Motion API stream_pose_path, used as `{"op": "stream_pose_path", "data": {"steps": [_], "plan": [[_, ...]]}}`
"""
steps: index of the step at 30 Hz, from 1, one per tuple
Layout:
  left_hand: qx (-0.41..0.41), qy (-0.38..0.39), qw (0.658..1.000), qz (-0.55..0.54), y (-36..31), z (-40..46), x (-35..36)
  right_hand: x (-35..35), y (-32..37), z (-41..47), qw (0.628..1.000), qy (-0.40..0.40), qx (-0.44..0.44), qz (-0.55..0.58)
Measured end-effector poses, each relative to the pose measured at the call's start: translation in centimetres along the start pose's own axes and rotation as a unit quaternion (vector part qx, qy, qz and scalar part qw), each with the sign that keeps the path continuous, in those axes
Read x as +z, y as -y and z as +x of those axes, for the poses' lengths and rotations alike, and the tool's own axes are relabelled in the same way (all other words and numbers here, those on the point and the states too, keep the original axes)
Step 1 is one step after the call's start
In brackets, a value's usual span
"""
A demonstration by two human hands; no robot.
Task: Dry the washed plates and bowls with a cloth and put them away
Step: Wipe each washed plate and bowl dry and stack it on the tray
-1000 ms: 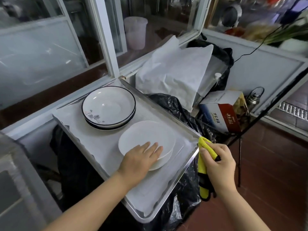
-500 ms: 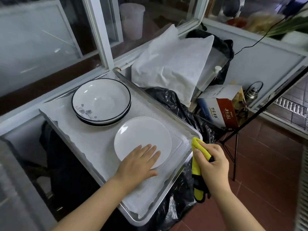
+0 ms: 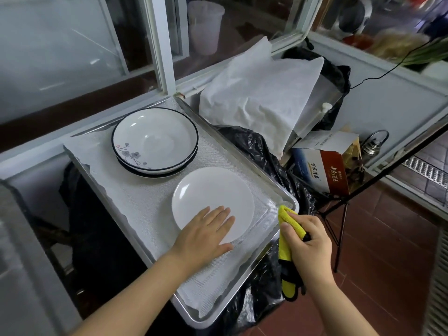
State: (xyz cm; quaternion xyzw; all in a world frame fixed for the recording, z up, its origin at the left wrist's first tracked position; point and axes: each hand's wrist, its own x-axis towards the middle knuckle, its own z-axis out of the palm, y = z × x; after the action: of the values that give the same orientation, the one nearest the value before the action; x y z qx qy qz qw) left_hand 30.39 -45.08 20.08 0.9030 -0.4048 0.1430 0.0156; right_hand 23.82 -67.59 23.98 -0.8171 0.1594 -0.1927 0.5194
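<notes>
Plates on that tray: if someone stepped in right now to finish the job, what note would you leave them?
Left hand: flat, fingers straight, resting on the plain white plate at the near end of the metal tray.
Right hand: grip closed round the yellow cloth, beside the tray's right edge.
Behind the white plate: a stack of black-rimmed flowered plates, apart from it, also on the tray.
Done: dishes sit on the lined tray; whether they are dry cannot be told.
Left: wipe the white plate, then the stack, and put everything away.

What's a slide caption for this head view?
Left hand flat on white plate; right hand grips yellow cloth.
</notes>
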Motion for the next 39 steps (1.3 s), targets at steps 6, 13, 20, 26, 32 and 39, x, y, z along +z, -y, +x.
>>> {"op": "stream_pose_path", "data": {"steps": [6, 13, 20, 26, 32, 39], "plan": [[-0.036, 0.02, 0.999, -0.031, 0.3, -0.6, -2.0, 1.4, 2.0, 0.1, 0.999, 0.028, -0.021, 0.005], [-0.203, -0.034, 0.977, -0.062, 2.9, -8.3, -8.2, 6.6, 7.8, -0.3, 0.989, 0.121, -0.077, 0.035], [-0.444, -0.009, 0.896, -0.013, 3.8, -23.2, -14.5, 17.5, 15.7, -7.3, 0.932, 0.31, -0.155, 0.104], [-0.656, 0.054, 0.752, -0.02, 0.8, -38.5, -18.7, 26.2, 21.2, -19.2, 0.844, 0.458, -0.243, 0.139], [-0.781, 0.032, 0.621, -0.062, -2.3, -51.0, -20.5, 31.5, 23.5, -31.5, 0.77, 0.561, -0.278, 0.125], [-0.839, 0.022, 0.51, -0.188, -1.1, -65.0, -18.1, 36.8, 23.4, -42.1, 0.766, 0.579, -0.275, 0.052]]}}
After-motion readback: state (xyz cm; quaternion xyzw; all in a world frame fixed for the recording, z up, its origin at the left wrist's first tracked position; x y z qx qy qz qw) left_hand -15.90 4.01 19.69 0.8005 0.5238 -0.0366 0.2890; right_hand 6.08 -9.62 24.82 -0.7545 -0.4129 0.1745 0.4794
